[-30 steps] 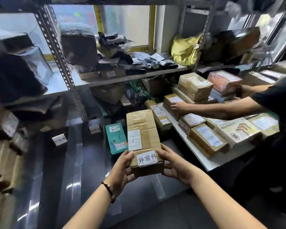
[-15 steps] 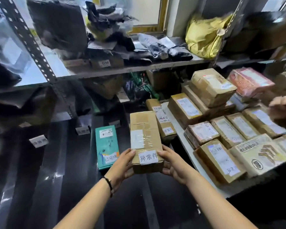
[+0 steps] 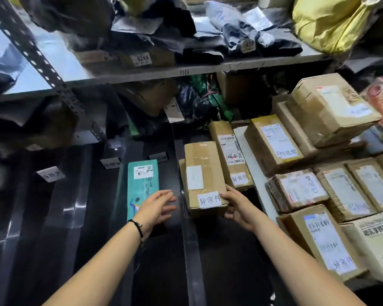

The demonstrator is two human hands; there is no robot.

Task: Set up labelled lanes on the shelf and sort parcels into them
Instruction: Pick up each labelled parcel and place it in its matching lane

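Here, right hand at parcel edge (touching).

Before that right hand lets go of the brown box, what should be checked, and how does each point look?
1. Brown box resting on the dark shelf: ok.
2. Its front label facing outward: ok.
3. Same characters on the neighbouring box's label: ok.
4. Left hand off the box: ok.
5. Right hand touching only the box's right side: ok.
6. Teal box apart from it: ok.
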